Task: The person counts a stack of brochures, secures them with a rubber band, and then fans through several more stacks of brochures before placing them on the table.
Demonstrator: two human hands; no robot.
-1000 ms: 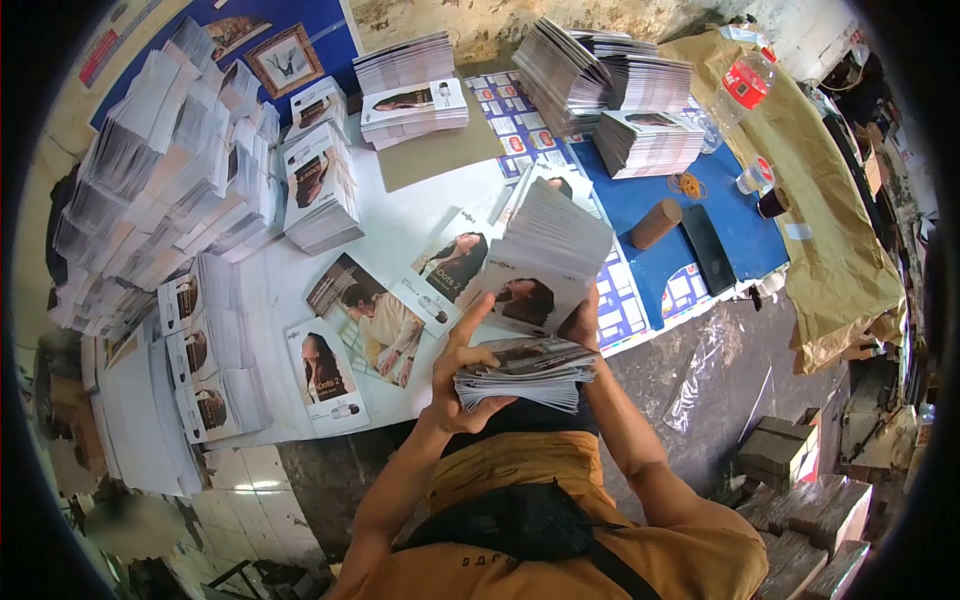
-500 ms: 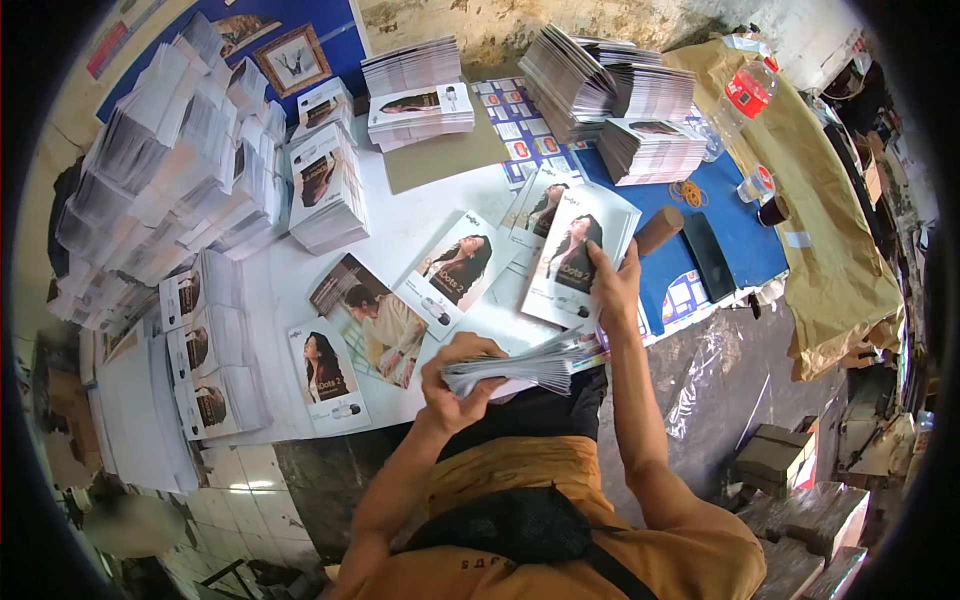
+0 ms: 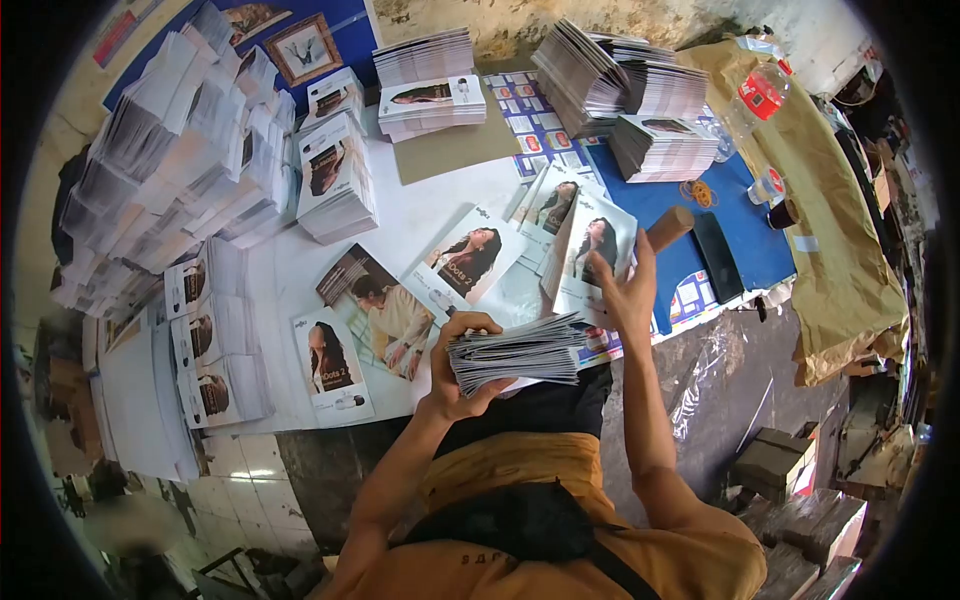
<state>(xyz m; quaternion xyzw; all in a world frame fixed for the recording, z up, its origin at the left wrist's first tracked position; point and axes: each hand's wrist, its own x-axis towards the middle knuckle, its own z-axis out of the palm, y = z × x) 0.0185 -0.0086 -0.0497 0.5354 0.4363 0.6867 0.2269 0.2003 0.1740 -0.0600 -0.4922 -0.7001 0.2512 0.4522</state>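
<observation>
My left hand (image 3: 462,372) is wrapped round a thick stack of leaflets (image 3: 520,352), held edge-up at the table's front edge. To its right, my right hand (image 3: 630,285) is at the side of a pile of woman-cover leaflets (image 3: 598,245), thumb over the top leaflet and fingers apart. Whether it grips any leaflet is not clear. Left of that pile lie a loose cover leaflet (image 3: 468,255), a leaflet with a seated figure (image 3: 385,318) and another cover leaflet (image 3: 328,365). A wooden roller (image 3: 670,228) touches the pile's right side.
High paper stacks (image 3: 165,160) fill the table's left. Leaflet stacks (image 3: 430,105) stand at the back, others (image 3: 665,148) at back right. A black case (image 3: 714,258), rubber bands (image 3: 697,193), a plastic bottle (image 3: 757,100) and a dark cup (image 3: 783,213) are on the right.
The leaflets under my right hand now lie lower on the pile, and its fingers have spread. The stack in my left hand has tilted, showing more of its edges. The camera view has shifted slightly.
</observation>
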